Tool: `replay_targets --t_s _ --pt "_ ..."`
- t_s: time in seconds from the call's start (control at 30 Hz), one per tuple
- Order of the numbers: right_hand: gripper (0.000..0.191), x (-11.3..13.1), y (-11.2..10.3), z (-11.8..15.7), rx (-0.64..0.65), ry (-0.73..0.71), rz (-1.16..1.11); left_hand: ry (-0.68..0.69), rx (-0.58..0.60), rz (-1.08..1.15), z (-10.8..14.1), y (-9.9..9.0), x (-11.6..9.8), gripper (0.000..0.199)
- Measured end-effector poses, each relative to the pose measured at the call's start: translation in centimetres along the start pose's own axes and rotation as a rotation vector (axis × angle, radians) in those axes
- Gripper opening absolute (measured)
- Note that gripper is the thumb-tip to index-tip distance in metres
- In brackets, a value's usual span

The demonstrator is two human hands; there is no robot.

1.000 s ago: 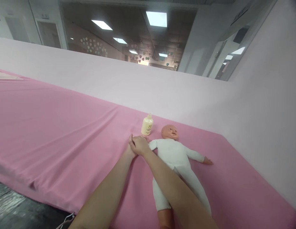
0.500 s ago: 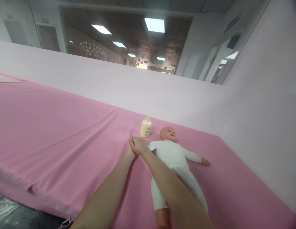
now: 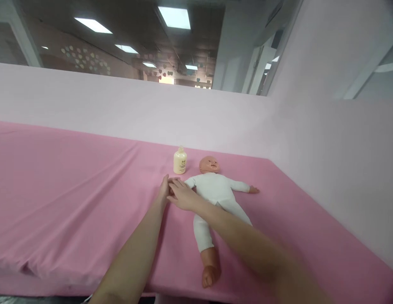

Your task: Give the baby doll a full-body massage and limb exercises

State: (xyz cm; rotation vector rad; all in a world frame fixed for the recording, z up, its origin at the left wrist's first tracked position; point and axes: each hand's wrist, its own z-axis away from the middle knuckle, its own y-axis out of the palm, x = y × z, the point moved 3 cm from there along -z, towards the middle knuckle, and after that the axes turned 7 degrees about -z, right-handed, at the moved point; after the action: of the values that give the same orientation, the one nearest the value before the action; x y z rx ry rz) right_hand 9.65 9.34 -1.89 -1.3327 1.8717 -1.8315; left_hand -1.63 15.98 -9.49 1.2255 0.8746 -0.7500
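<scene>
**Left hand (image 3: pixel 165 188) and right hand (image 3: pixel 184 196) meet at one arm of the doll (image 3: pixel 215 188)**

We judge the work to be under way at the doll's left-side arm (image 3: pixel 190 182), with both our hands gathered where that arm ends. The right hand lies over the left, its fingers extended rather than clenched. The left hand is partly covered, so we cannot tell whether its grip is closed. The doll's hand at that end is hidden too, and we cannot say whether it rests between ours.

The doll lies face up on the pink-covered tabletop (image 3: pixel 82 181), head towards the far wall (image 3: pixel 136 101), one bare foot (image 3: pixel 211 272) towards the near edge. Its right-side arm (image 3: pixel 240 186) stretches out to the right with neither hand on it; whether that side is done or left, we cannot tell.

The pale yellow bottle (image 3: pixel 179 163) stands upright just beyond our hands, left of the doll's head (image 3: pixel 209 164). Neither hand holds it, and nothing shows us whether it has been used. No finished result is visible.
</scene>
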Motion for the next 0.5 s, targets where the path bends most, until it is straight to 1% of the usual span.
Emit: replay_targets --t_s 0.07,0.1,0.13,0.2,0.27,0.3,0.33,0.4,0.43,0.47,0.5 --pt "0.063 0.4 -0.6 4.0 0.088 0.144 -0.097 -0.009 -0.071 -0.071 -0.5 -0.5 -0.2 0.04" --pt "0.067 0.8 -0.9 6.2 0.111 0.201 -0.131 0.001 -0.119 -0.098 -0.7 -0.7 -0.3 0.041" --pt "0.067 1.3 -1.2 8.5 0.125 0.243 -0.164 0.013 -0.158 -0.125 -1.0 -0.9 -0.4 0.039" --pt "0.066 2.6 -1.5 13.0 0.105 0.25 -0.241 0.036 -0.226 -0.183 -1.2 -1.3 -0.5 0.032" --pt "0.067 3.8 -1.4 17.2 0.077 0.259 -0.329 0.059 -0.272 -0.24 -1.0 -1.6 -0.6 0.025" --pt "0.071 4.1 -1.2 19.0 0.059 0.303 -0.369 0.076 -0.288 -0.267 -0.8 -1.6 -0.7 0.024" --pt "0.079 4.2 -0.8 20.7 0.035 0.372 -0.406 0.095 -0.305 -0.288 -0.5 -1.6 -0.9 0.023" --pt "0.102 4.2 0.0 23.2 -0.053 0.484 -0.472 0.174 -0.315 -0.371 0.5 -1.1 -1.5 0.021" --pt "0.113 4.3 0.5 23.9 -0.07 0.495 -0.498 0.237 -0.301 -0.439 1.2 -0.5 -2.0 0.02" --pt "0.12 4.4 0.9 24.4 -0.077 0.495 -0.508 0.347 -0.248 -0.576 2.2 0.4 -2.6 0.02" --pt "0.12 4.4 1.2 24.6 -0.088 0.491 -0.502 0.445 -0.183 -0.715 3.5 1.5 -3.2 0.02"
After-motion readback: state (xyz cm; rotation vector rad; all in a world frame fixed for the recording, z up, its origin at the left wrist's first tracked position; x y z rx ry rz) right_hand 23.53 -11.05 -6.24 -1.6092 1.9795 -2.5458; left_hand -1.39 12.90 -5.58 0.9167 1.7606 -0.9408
